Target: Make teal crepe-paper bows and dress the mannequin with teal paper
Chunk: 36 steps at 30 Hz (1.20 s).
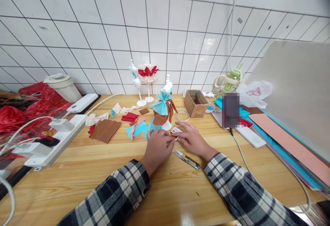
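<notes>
My left hand (pixel 156 147) rests on the wooden table (pixel 108 181) with its fingers curled, pinching something thin near its fingertips. My right hand (pixel 191 137) lies beside it, fingers pressed together at the same small item, next to a small white and red card (pixel 175 130). What they pinch is too small to name. Small thread snips (pixel 186 159) lie just in front of both hands. Right behind the hands stands a little mannequin dressed in brown and blue paper (pixel 163 110).
Paper scraps in brown (pixel 105 130), red (pixel 129 117) and blue (pixel 136 129) lie at left. A power strip (pixel 55 140) with cables sits further left. A small cardboard box (pixel 196 103), a phone (pixel 231 110), coloured paper sheets (pixel 288 143) and two more mannequins (pixel 144 78) stand behind.
</notes>
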Motion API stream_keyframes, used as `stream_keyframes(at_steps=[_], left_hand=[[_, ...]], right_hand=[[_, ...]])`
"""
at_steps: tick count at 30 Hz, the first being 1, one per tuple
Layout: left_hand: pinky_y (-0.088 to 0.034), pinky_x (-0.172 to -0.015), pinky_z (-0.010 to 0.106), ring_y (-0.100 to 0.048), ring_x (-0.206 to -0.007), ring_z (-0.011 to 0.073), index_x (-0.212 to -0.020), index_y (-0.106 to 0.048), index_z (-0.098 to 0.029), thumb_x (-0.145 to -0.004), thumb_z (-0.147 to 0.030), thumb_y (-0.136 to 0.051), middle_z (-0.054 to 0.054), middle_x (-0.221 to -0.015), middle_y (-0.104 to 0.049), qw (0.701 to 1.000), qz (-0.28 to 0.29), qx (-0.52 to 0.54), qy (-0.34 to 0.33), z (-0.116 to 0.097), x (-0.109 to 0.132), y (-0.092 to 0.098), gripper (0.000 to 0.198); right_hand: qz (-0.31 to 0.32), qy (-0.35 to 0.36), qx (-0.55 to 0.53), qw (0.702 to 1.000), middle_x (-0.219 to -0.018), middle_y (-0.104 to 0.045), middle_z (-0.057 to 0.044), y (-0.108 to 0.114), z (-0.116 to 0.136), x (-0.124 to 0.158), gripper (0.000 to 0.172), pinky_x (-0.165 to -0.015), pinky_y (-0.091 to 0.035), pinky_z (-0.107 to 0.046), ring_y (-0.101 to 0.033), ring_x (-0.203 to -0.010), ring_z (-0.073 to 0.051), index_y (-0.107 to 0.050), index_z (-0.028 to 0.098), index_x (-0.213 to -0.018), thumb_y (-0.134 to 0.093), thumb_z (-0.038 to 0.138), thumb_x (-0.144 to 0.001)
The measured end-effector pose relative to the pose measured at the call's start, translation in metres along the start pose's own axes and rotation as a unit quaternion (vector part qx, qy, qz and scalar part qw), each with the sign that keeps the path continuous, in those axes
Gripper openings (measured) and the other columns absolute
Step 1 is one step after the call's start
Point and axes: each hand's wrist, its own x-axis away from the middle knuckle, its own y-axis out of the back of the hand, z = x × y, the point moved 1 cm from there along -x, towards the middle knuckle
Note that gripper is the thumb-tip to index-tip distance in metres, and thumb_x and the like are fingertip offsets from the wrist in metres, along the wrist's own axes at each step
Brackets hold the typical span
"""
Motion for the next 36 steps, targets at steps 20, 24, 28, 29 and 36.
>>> stream_keyframes(at_steps=[20, 24, 28, 29, 36], left_hand=[[-0.015, -0.104, 0.057, -0.051, -0.097, 0.0263, -0.073, -0.071, -0.025, -0.083, -0.027, -0.053, 0.005, -0.089, -0.068, 0.997, -0.005, -0.068, -0.044, -0.011, -0.012, -0.006, 0.02], [-0.018, -0.103, 0.055, -0.051, -0.097, 0.027, -0.071, -0.069, -0.023, -0.08, -0.022, -0.053, 0.006, -0.085, -0.069, 0.997, 0.012, -0.062, -0.036, -0.014, -0.02, -0.017, 0.018], [-0.021, -0.102, 0.053, -0.053, -0.092, 0.0249, -0.065, -0.066, -0.022, -0.077, -0.02, -0.054, 0.004, -0.082, -0.069, 0.998, 0.012, -0.058, -0.024, -0.015, -0.022, -0.021, 0.017], [-0.021, -0.103, 0.052, -0.053, -0.091, 0.0247, -0.064, -0.065, -0.022, -0.077, -0.02, -0.054, 0.004, -0.082, -0.069, 0.998, 0.012, -0.059, -0.022, -0.015, -0.021, -0.022, 0.017], [-0.025, -0.103, 0.049, -0.056, -0.089, 0.0266, -0.066, -0.068, -0.019, -0.076, -0.02, -0.052, 0.008, -0.08, -0.068, 0.996, 0.002, -0.093, -0.007, 0.003, -0.028, -0.016, 0.019]], right_hand=[[-0.038, -0.034, -0.04, 0.998, -0.122, -0.059, -0.003, -0.01, -0.001, -0.004, 0.002, -0.093, -0.038, -0.041, -0.053, -0.112, -0.022, -0.068, 0.024, -0.076, -0.067, 0.022, -0.077], [-0.022, 0.001, -0.009, 1.0, -0.113, -0.065, -0.002, -0.009, -0.001, -0.004, 0.007, -0.092, -0.036, -0.04, -0.053, -0.106, -0.021, -0.062, 0.021, -0.073, -0.065, 0.016, -0.076], [-0.014, 0.026, 0.002, 1.0, -0.115, -0.065, -0.002, -0.01, 0.0, -0.006, 0.008, -0.092, -0.037, -0.04, -0.053, -0.106, -0.022, -0.062, 0.021, -0.074, -0.063, 0.014, -0.077], [-0.009, 0.034, 0.005, 0.999, -0.118, -0.064, -0.003, -0.01, 0.0, -0.007, 0.008, -0.092, -0.037, -0.041, -0.053, -0.107, -0.022, -0.063, 0.021, -0.076, -0.062, 0.013, -0.078], [0.026, 0.073, 0.024, 0.997, -0.125, -0.061, -0.007, -0.011, 0.005, -0.004, 0.015, -0.102, -0.036, -0.043, -0.058, -0.109, -0.019, -0.066, 0.02, -0.087, -0.056, 0.01, -0.082]])
